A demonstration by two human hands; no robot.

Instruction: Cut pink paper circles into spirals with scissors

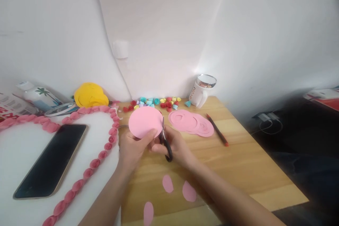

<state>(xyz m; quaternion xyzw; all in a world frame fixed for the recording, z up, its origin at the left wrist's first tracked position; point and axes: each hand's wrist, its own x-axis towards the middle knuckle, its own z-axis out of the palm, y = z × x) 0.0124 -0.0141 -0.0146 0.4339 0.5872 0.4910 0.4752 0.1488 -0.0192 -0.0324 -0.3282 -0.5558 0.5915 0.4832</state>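
A round pink paper disc (145, 122) is pinched between the thumb and fingers of my left hand (135, 148), over the wooden table (238, 162). My right hand (174, 144) is closed on black-handled scissors (168, 150), whose blades point up at the disc's right edge. Cut pink paper spirals (185, 122) lie overlapping to the right of the hands. Nearer the front lie three small pink pieces: one (167, 183) below my hands, another (189, 191) to its right, and a third (148, 213) by the bottom edge.
A white board (97, 127) edged with pink rolled paper flowers (94, 163) holds a phone (51, 162). Behind are yellow paper (90, 95), a bottle (39, 95), small coloured paper rolls (166, 104) and a white mug (198, 93). A pen (217, 130) lies right.
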